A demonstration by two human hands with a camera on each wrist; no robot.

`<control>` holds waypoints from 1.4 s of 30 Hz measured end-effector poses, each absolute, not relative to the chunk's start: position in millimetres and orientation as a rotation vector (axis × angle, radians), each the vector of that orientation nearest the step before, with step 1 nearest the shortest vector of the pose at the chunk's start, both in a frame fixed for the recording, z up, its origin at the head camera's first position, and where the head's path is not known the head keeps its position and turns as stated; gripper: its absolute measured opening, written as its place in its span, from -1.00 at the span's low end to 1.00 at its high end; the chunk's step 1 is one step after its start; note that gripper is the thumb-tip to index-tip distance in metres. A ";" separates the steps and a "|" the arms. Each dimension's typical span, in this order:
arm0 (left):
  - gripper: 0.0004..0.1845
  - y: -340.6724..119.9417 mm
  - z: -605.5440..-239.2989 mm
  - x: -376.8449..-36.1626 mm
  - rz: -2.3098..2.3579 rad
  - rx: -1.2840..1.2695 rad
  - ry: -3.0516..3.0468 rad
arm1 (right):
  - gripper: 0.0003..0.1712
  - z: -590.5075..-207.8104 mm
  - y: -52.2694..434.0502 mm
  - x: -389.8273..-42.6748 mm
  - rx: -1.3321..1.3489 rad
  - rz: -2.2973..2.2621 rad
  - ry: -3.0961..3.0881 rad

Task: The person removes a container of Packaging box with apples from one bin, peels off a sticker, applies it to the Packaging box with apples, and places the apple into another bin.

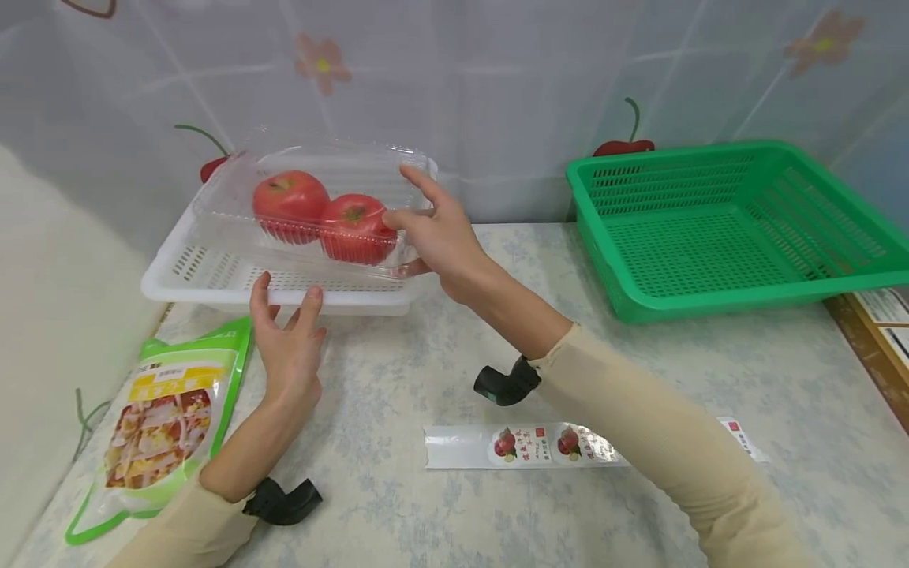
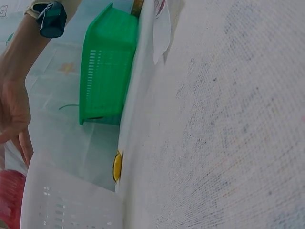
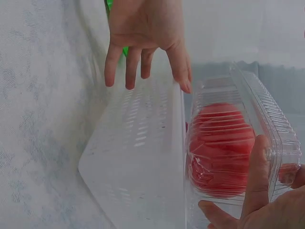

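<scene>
My right hand (image 1: 447, 237) holds the right end of a clear plastic clamshell box (image 1: 241, 225), thumb toward the near side. Inside lie two red apples (image 1: 289, 197), pressed side by side. The box is over a white basket (image 1: 206, 293), tilted toward me; whether its lid is fully fastened I cannot tell. My left hand (image 1: 287, 347) is at the basket's front rim, fingers spread and holding nothing. From the right wrist, the left hand (image 3: 147, 28) has its thumb tip at the rim. In the left wrist view, the right hand (image 2: 16, 107) appears above the basket.
A green basket (image 1: 621, 304) stands at the back right. On the left lies a green-edged food pouch (image 1: 166, 418). A strip of apple stickers (image 1: 454, 447) lies on the table (image 1: 383, 505), partly under my right sleeve. A patterned curtain (image 1: 497, 102) hangs behind.
</scene>
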State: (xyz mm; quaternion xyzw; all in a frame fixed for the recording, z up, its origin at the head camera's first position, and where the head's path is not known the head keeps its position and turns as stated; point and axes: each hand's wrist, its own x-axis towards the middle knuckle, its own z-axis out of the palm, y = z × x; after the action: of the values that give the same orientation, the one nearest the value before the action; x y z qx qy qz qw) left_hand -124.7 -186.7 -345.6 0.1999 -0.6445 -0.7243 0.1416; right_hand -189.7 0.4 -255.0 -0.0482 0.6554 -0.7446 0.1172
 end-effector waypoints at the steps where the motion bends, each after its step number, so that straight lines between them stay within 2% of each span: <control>1: -0.18 -186.8 -345.9 -124.8 -2.091 0.574 -1.862 | -0.24 -253.5 4.9 -187.3 -0.138 -2.187 1.911; 11: -0.20 -186.3 -348.2 -124.5 -2.079 0.555 -1.858 | -0.28 -248.0 67.2 -158.1 -0.125 -2.242 1.891; 20: -0.20 -186.1 -347.9 -123.2 -2.068 0.561 -1.867 | -0.28 -254.7 139.6 -120.7 -0.082 -2.168 1.946; 26: -0.20 -188.1 -348.9 -122.3 -2.065 0.552 -1.886 | -0.28 -263.9 180.7 -109.0 -0.069 -2.136 1.909; 42: -0.19 -189.4 -351.8 -124.1 -2.064 0.525 -1.907 | -0.22 -287.9 218.1 -95.0 -0.075 -1.902 2.067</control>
State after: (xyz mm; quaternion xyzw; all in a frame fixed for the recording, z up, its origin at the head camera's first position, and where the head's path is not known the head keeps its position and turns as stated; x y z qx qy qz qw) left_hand -124.1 -189.4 -351.8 0.1820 -0.6605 -0.7147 0.1410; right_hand -95.0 218.1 -287.9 -0.0262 0.7255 -0.6676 0.1652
